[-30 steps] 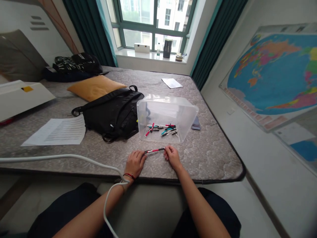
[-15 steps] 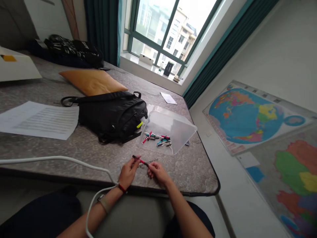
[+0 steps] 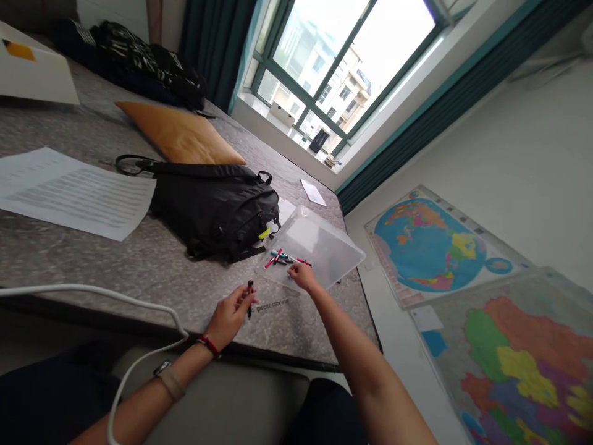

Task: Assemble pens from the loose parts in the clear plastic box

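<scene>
The left grip (image 3: 228, 317) is curled in a pinch, the right grip (image 3: 302, 275) farther forward on an outstretched arm (image 3: 352, 346).

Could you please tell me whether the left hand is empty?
No, the left hand holds a dark pen between its fingers.

Ok so we've let go of the pen (image 3: 251, 301) with our right hand (image 3: 302, 276), and that hand's now up at the clear box (image 3: 324, 238), over the loose pens (image 3: 278, 257); can't tell if we've grabbed one. Our left hand (image 3: 230, 316) has the first pen all to itself now, turned upright instead of stretched sideways between both hands. Our view's tipped over too, so way more of the lower map (image 3: 523, 364) shows.
</scene>
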{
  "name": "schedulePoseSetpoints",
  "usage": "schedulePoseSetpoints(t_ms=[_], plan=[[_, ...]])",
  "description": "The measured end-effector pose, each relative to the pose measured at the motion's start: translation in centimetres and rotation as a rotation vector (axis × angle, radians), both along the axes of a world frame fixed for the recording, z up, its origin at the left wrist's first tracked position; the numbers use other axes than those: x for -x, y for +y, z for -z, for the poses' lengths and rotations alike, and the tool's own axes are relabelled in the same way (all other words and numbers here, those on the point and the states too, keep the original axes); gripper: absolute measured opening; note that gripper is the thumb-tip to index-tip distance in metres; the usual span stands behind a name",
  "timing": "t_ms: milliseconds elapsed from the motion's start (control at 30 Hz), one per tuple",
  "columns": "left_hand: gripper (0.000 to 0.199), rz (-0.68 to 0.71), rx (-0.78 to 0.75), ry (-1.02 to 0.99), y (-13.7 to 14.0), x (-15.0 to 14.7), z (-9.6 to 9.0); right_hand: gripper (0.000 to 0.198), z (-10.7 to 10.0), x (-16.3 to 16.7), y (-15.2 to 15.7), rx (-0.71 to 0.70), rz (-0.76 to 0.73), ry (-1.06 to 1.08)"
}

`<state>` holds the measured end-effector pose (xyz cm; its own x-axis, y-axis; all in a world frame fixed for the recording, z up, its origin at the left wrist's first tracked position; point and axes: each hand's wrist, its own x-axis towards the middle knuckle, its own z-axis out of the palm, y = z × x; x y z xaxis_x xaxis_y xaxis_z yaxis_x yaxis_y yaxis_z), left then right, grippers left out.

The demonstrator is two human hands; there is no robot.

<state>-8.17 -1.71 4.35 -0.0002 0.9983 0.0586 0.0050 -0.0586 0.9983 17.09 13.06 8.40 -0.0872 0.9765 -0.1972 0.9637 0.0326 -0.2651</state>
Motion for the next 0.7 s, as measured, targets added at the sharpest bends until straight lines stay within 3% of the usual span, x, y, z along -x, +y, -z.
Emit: schedulePoseSetpoints(t_ms=[267,500,700], plan=[[0.028,0.032,-0.218,0.216,-0.2,0.1,-1.0,0.018,0.8,1.7,5.2,0.045,-0.020,-0.202],[0.023,0.102,-0.480,0.313,-0.2,0.1,-0.9,0.024,1.3,2.6,6.4,0.095,-0.035,-0.322],[0.024,0.090,-0.571,0.321,0.0,0.2,-1.1,0.028,1.1,2.6,6.7,0.070,-0.074,-0.384]])
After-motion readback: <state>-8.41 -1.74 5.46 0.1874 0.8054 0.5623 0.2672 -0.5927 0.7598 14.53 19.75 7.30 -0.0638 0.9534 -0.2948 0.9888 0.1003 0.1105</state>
